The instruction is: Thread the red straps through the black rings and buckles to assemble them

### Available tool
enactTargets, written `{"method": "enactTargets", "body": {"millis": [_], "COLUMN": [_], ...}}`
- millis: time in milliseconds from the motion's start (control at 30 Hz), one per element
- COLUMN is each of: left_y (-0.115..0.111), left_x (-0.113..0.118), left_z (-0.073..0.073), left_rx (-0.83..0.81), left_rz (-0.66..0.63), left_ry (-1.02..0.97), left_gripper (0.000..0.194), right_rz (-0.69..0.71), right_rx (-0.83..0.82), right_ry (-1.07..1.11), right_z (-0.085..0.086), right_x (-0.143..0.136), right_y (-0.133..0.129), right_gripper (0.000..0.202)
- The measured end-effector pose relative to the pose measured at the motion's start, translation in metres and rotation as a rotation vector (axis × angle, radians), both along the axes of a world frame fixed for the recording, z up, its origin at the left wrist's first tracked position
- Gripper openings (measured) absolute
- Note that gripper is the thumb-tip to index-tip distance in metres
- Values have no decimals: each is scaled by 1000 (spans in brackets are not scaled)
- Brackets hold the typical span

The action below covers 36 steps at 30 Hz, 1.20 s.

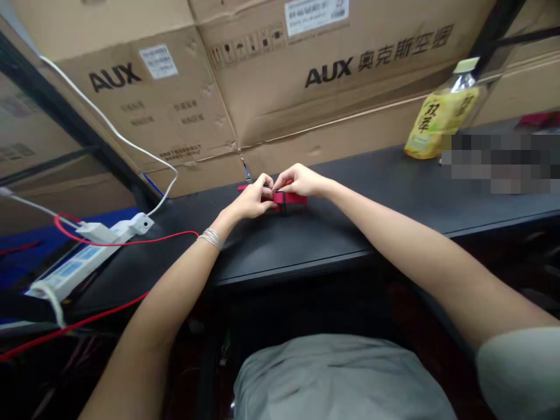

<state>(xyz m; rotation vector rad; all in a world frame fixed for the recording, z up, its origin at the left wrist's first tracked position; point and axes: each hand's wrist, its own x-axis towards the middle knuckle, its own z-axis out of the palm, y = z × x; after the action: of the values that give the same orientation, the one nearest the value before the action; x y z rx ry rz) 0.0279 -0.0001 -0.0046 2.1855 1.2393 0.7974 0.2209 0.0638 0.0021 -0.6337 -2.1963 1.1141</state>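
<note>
A red strap (pixel 292 198) with a dark buckle or slider lies near the back of the black table, between my two hands. My left hand (pixel 252 198) is closed on the strap's left side, thumb and fingers pinching. From the right, my right hand (pixel 301 179) reaches over the top of the strap, its fingertips pinched together at the dark buckle. The two hands almost touch. A short red end of the strap shows beyond my left hand. Fingers hide the exact spot where strap and buckle meet.
Large cardboard boxes (pixel 271 105) stand right behind the black table (pixel 341 227). A yellow-labelled drink bottle (pixel 441 114) stands at the right. At the left are a white power strip (pixel 83 259), a white cable (pixel 109 125) and a red cable (pixel 144 240). A blurred patch covers something at far right.
</note>
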Motion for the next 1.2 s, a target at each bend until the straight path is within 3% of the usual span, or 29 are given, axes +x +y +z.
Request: {"method": "enactTargets", "body": {"millis": [267,467,633,967,1200], "left_y": [-3,3,5,6,4], "left_x": [3,-2,-3,0,6], "left_z": [0,-8,-9,-10,-11], "left_rx": [-72,-171,-169,-168,-112], "left_rz": [-23,-70,-42,-6,92], "left_ry": [-71,-123,-100,-75,-109], "left_gripper": [40,45,48,44,41], "right_rz": [55,111,90,15,-18], "right_rx": [-9,-18,-32,-251,-443], "right_ry": [-10,-19,-33,-102,-113], "right_z": [-7,-6,-5,-1,-5], "right_x": [-2,-1,-2,4,8], "right_y": [5,2,-1,-2,4], "right_gripper": [19,19,20,29,28]}}
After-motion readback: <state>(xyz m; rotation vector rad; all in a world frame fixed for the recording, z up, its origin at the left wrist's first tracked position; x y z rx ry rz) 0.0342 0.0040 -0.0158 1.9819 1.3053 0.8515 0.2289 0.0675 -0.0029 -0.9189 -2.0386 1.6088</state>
